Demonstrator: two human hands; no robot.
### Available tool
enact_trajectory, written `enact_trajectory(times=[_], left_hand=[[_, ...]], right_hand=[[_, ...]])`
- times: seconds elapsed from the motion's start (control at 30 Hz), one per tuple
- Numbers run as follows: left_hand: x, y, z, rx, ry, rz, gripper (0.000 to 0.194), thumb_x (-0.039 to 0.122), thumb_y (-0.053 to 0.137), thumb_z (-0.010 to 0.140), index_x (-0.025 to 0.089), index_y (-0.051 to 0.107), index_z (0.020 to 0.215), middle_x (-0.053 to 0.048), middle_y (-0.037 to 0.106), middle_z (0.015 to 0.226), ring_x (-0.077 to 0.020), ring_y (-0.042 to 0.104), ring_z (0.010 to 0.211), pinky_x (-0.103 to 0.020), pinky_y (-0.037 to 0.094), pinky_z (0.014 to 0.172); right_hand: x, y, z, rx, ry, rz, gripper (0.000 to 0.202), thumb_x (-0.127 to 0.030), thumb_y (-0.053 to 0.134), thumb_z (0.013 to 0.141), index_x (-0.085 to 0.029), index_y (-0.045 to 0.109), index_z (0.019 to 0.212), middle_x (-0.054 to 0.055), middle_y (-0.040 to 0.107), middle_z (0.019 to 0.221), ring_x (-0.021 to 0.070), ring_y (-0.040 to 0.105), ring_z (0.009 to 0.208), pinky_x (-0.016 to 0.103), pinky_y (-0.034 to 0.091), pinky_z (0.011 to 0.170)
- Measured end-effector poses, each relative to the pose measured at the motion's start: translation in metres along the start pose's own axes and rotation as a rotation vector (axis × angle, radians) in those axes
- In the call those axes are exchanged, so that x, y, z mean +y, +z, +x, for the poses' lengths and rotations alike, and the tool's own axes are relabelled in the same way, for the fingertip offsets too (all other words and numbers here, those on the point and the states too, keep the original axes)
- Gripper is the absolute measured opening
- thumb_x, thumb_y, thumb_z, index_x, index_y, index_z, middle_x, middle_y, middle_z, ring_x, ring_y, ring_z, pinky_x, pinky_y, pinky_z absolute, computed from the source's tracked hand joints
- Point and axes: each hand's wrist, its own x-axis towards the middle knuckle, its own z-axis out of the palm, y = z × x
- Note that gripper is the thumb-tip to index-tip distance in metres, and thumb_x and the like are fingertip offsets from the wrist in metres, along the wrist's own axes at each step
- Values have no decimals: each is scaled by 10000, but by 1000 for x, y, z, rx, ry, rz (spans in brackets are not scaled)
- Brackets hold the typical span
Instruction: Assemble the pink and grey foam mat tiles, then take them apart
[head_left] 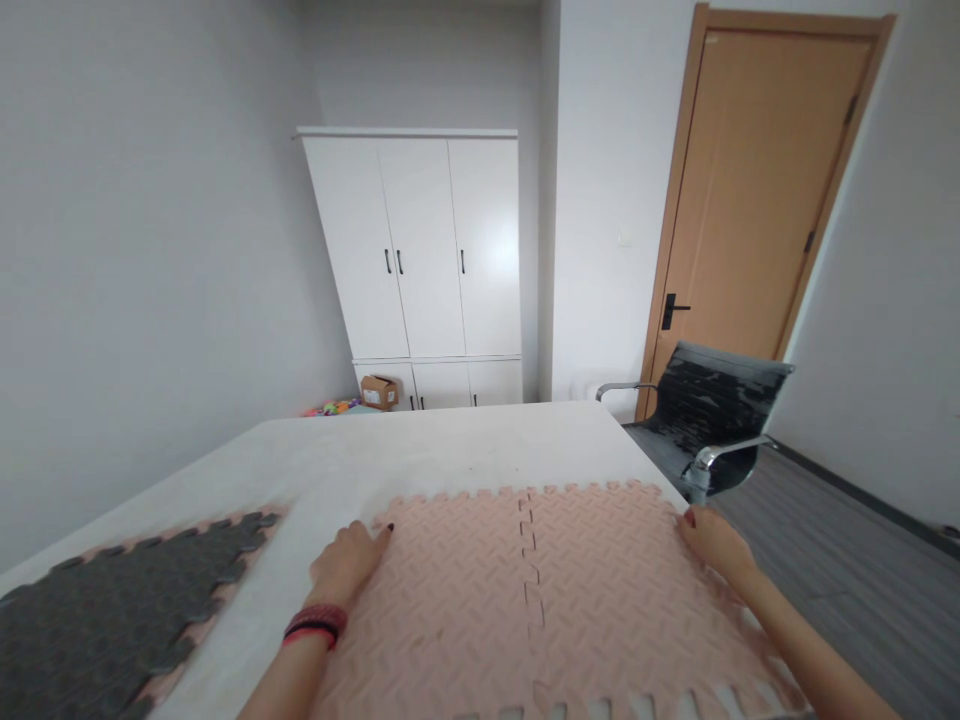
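Two pink foam puzzle mats [525,590] lie joined along a toothed seam on the white table [420,450]. My left hand [346,562] rests at the far left corner of the left pink mat, fingertips on its edge; red and black bands circle that wrist. My right hand [712,540] touches the far right corner of the right pink mat, near the table's right edge. Neither hand lifts anything. A grey foam mat [127,610] lies on top of another pink one at the table's left side, apart from both hands.
A grey office chair [705,420] stands right of the table before a wooden door [757,200]. A white cabinet [420,250] fills the back wall, with a small cardboard box [379,391] and colourful toys on the floor beside it.
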Motion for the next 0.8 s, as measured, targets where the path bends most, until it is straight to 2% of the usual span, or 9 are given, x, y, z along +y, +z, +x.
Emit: enact_trajectory(times=[0.17,0.37,0.5,0.57,0.63,0.7,0.73,0.8], left_hand=[[6,5,-1,25,12,31,717,612,269,783,33,555,1096,-253,610,1122,-382,606,995,-455,454,788],[8,7,-2,46,50,71,717,596,287,779,3,550,1085,-263,605,1108,-397,593,1010,-445,456,787],[8,-1,-3,24,85,99,668,583,342,764,28,571,1057,-242,626,1069,-396,603,984,-452,466,762],[14,-6,-5,25,106,116,597,551,407,741,52,599,1006,-238,634,1037,-402,610,953,-478,464,756],[31,-10,-9,68,159,136,545,492,426,744,45,598,1002,-263,616,1049,-433,584,983,-552,433,794],[58,-9,-15,115,296,136,521,419,376,787,38,557,1093,-268,583,1124,-424,543,1063,-587,394,857],[74,-6,-18,120,400,123,505,380,336,816,57,524,1156,-242,568,1177,-382,527,1107,-559,385,903],[109,4,-25,70,643,84,467,323,295,857,152,472,1253,-130,542,1288,-240,503,1176,-404,371,994]], right_hand=[[-11,13,3,33,22,-6,370,-299,317,871,-131,638,945,178,641,956,242,650,835,331,440,737],[-15,16,1,59,24,-50,389,-333,294,892,-152,624,993,156,626,941,241,640,836,332,445,738],[-19,15,-1,66,11,-101,376,-336,294,901,-152,613,974,153,614,938,252,632,854,357,450,751],[-20,14,-3,70,10,-125,379,-350,282,907,-164,607,971,147,605,939,262,629,859,371,460,722],[-22,15,-4,85,14,-149,381,-361,277,911,-169,599,985,152,595,953,282,622,883,391,466,700],[-24,17,-6,107,14,-173,384,-362,274,916,-165,592,1004,163,585,972,301,610,917,417,469,704],[-25,18,-7,119,12,-184,385,-360,272,918,-162,589,1010,166,582,976,307,605,929,430,469,710],[-26,20,-8,143,6,-203,386,-355,266,924,-161,587,1015,166,580,971,312,600,936,446,469,718]])
